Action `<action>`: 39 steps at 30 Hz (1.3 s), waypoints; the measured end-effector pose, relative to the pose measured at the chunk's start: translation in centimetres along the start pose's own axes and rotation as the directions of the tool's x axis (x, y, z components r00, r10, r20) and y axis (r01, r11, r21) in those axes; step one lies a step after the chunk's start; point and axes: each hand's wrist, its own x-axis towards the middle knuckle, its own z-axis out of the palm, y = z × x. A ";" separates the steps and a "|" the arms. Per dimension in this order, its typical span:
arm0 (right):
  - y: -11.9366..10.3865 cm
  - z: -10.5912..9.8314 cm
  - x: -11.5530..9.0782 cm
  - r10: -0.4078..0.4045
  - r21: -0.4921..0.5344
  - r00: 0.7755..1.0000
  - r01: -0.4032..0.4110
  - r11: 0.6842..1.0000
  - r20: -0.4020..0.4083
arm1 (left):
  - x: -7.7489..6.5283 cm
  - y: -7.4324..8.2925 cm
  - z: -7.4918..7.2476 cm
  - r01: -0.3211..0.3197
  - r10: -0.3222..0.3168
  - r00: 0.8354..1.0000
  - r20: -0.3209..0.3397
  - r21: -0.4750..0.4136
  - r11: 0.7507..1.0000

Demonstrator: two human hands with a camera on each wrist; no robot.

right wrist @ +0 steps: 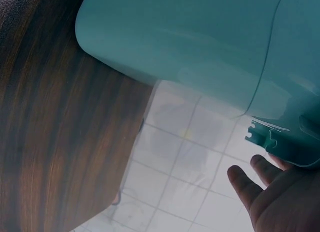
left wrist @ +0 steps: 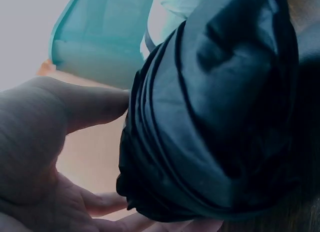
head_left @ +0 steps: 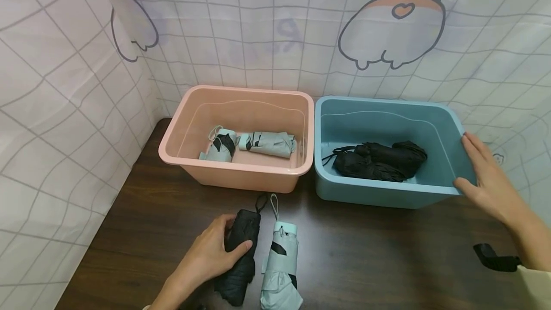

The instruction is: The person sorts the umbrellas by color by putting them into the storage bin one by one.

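My left hand (head_left: 211,248) grips a folded black umbrella (head_left: 243,257) on the dark table, thumb across its near side. In the left wrist view the black umbrella (left wrist: 215,117) fills much of the picture, with the thumb and fingers at its edge. Just right of it lies a folded mint-green umbrella (head_left: 281,267) with black patches and a wrist loop. My right hand (head_left: 490,181) holds the right end of a blue bin (head_left: 366,195) by its rim. Outside that bin, the right wrist view shows some fingers (right wrist: 245,184) below the rim.
A pink bin (head_left: 236,176) beside the blue one holds two mint-green umbrellas (head_left: 269,144). Black umbrellas (head_left: 379,159) lie in the blue bin. Behind both bins hangs a white checked cloth (head_left: 258,27). A black strap (head_left: 497,258) sits at my right wrist.
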 end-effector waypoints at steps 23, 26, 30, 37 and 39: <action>0.3 0.3 -0.3 -0.005 -0.005 1.000 0.005 1.000 -0.018 | -0.9 1.3 2.4 0.014 -0.001 0.996 -0.092 0.148 0.989; 0.2 0.4 -0.2 -0.008 -0.006 1.000 0.008 1.000 -0.017 | -1.2 1.7 2.6 -0.004 0.029 0.991 -0.131 0.184 0.983; 0.2 0.5 -0.2 -0.002 -0.001 1.000 0.002 1.000 -0.017 | -1.4 1.9 2.9 -0.002 0.032 0.990 -0.135 0.216 0.976; 0.1 0.6 -0.4 0.007 -0.005 1.000 -0.007 1.000 -0.022 | -0.9 2.0 2.7 0.024 -0.003 0.996 -0.093 0.231 0.973; 0.1 0.6 -0.3 0.010 -0.003 1.000 -0.010 1.000 -0.022 | -0.6 1.8 2.7 0.028 -0.011 0.997 -0.080 0.216 0.976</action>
